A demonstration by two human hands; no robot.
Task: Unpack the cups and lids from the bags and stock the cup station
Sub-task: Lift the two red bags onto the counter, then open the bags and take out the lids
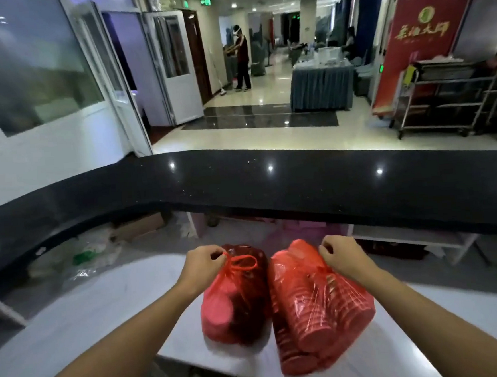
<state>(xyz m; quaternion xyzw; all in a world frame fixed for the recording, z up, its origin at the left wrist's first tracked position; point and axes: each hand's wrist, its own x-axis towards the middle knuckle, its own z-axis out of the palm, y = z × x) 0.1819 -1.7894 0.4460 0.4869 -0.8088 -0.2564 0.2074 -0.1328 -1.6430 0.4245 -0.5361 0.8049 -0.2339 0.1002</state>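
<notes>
Two red plastic bags stand side by side on a white work surface in front of me. The left bag is tied at the top, and round flat shapes show through its plastic. My left hand pinches its knotted handles. Stacks of cups show through the right bag. My right hand grips the gathered top of that bag. Both bags are closed.
A raised black counter curves across just beyond the bags. Under it lie crumpled clear plastic and a cardboard box. Beyond are a hall floor, a skirted table, a metal cart and a standing person.
</notes>
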